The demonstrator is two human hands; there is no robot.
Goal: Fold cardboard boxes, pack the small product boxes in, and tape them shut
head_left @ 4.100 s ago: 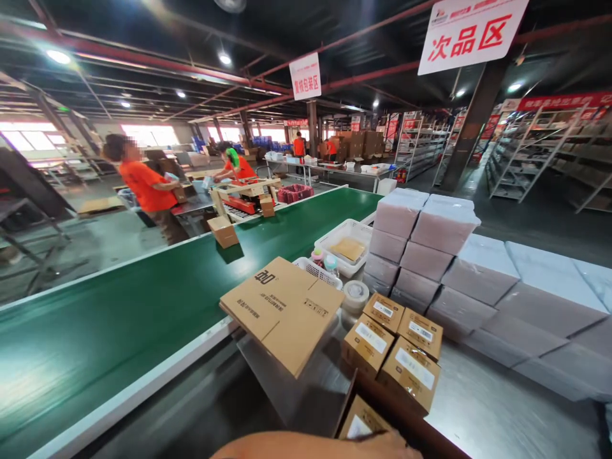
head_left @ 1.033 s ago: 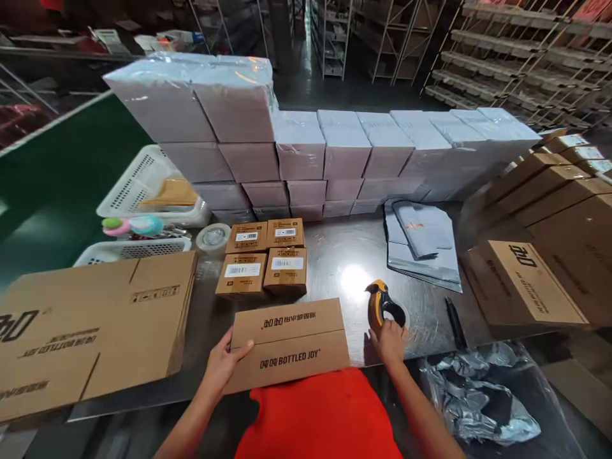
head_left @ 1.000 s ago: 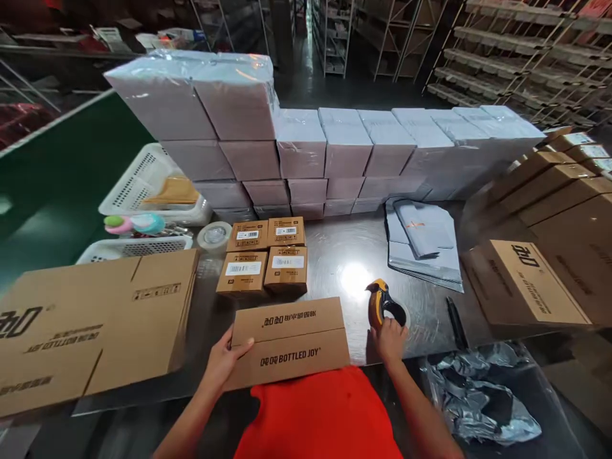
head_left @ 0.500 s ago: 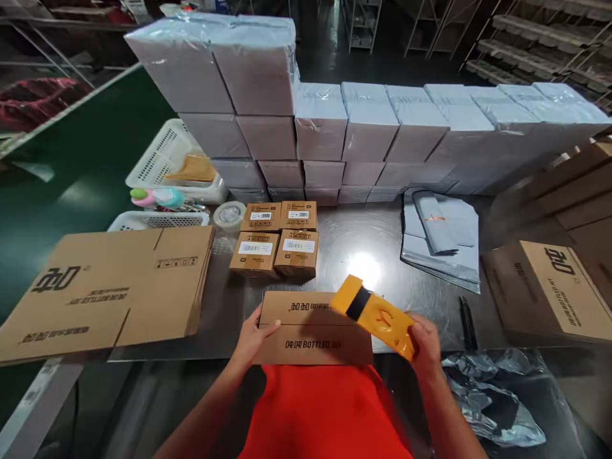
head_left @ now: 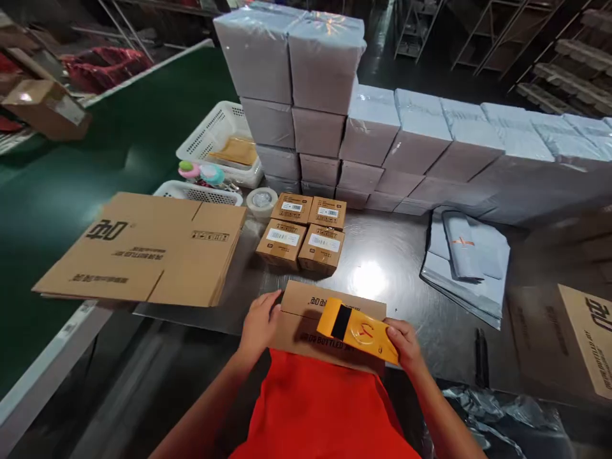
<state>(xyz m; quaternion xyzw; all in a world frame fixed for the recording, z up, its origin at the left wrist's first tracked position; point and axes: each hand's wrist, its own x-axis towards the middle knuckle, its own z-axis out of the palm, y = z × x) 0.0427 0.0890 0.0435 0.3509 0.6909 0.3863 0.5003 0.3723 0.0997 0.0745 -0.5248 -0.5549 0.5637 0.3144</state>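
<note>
Item: brown cardboard carton, at near table edge. Left hand flat, steadying its left end. Right hand closed around yellow tape dispenser, laid over the lid. Sealing step; next calls for a straight pull along the seam.

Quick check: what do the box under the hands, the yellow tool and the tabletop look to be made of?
Box: brown corrugated cardboard, matte, printed lettering. Tape dispenser in the right hand: glossy yellow moulded plastic, seemingly, with a black band. Table: brushed metal, probably steel; it mirrors the ceiling light.
</note>
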